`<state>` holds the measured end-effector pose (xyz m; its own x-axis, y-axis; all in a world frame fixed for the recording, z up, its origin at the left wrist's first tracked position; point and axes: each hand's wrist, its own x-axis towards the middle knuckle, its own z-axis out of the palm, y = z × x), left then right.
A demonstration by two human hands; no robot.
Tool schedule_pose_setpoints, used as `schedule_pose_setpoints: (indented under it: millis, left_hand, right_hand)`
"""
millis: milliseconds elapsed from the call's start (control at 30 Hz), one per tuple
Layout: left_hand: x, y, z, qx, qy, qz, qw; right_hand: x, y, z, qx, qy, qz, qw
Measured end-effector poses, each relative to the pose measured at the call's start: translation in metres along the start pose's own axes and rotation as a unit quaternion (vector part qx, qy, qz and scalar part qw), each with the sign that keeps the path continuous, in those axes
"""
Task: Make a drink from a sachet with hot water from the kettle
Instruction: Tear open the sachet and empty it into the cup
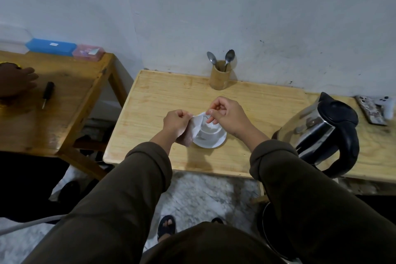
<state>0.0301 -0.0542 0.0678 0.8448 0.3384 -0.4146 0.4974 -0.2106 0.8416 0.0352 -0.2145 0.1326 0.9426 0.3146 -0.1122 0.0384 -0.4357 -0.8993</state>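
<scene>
A white cup stands on a white saucer in the middle of the light wooden table. Just above the cup both hands hold a pale sachet. My left hand grips its left side and lower body. My right hand pinches its top edge between thumb and fingers. The sachet hangs partly over the cup's left rim. A steel kettle with a black lid and handle stands at the right of the table.
A bamboo holder with two spoons stands by the wall. A phone and a white object lie at the far right. On a second table to the left are another person's hand, a screwdriver and plastic boxes.
</scene>
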Motion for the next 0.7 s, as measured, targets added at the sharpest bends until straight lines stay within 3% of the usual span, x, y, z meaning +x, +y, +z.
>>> schedule_pose_setpoints:
  millis: [267, 467, 567, 633, 700]
  left_hand:
    - [0.009, 0.018, 0.018, 0.133, -0.025, -0.027, 0.990]
    - [0.013, 0.034, 0.031, 0.210, -0.034, -0.062, 0.975]
    - [0.017, 0.043, 0.030, 0.175, -0.058, -0.104, 0.977]
    - [0.026, 0.043, 0.029, 0.069, -0.105, -0.141, 0.982]
    - [0.029, 0.044, 0.025, -0.004, -0.107, -0.151, 0.983]
  right_hand:
    - [-0.010, 0.031, 0.002, -0.206, -0.026, -0.019, 0.978]
    - [-0.002, 0.053, 0.012, -0.206, 0.031, -0.004, 0.978]
    - [0.004, 0.059, 0.011, -0.176, 0.059, 0.018, 0.982]
    - [0.009, 0.061, 0.010, -0.159, 0.070, 0.039, 0.984]
    - [0.015, 0.063, 0.010, -0.149, 0.080, 0.059, 0.984]
